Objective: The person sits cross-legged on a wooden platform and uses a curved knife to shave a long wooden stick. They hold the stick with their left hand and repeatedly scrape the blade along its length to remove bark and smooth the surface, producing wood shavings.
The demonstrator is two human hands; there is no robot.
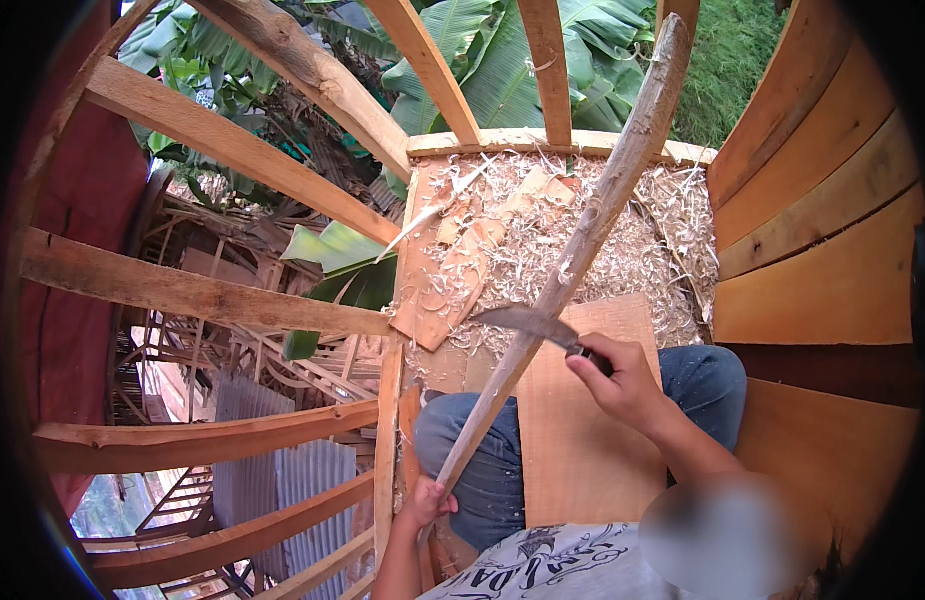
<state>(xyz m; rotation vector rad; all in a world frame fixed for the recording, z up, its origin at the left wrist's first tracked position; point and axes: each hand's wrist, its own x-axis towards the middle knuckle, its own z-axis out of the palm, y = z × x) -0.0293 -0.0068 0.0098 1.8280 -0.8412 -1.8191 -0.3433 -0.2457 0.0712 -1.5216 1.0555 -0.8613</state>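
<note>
You sit inside an open-sided timber enclosure, its bars (202, 292) spreading outward at the front and left, with a solid plank wall (812, 285) along your right. Beyond the bars, broad green leaves (482, 70) crowd the front, a dark red surface (72, 330) fills the far left, and grey corrugated sheets (317, 500) stand lower down among wooden framing. The platform before you is thickly strewn with pale, curled wood shavings (552, 235), heaped from the front ledge (542, 140) back toward your knees, with flat wood pieces (457, 270) lying at their left side. A long peeled pole (607, 195) slants from the upper right, over the shavings, down past your left knee. A flat wooden board (592, 440) lies over your lap between your jeans-clad legs. Your right hand (619, 378) grips the dark handle of a curved knife (527, 322), its blade crossing over the pole; you cannot tell whether it bites. Your left hand (429, 501) is closed around the pole's lower end.
</note>
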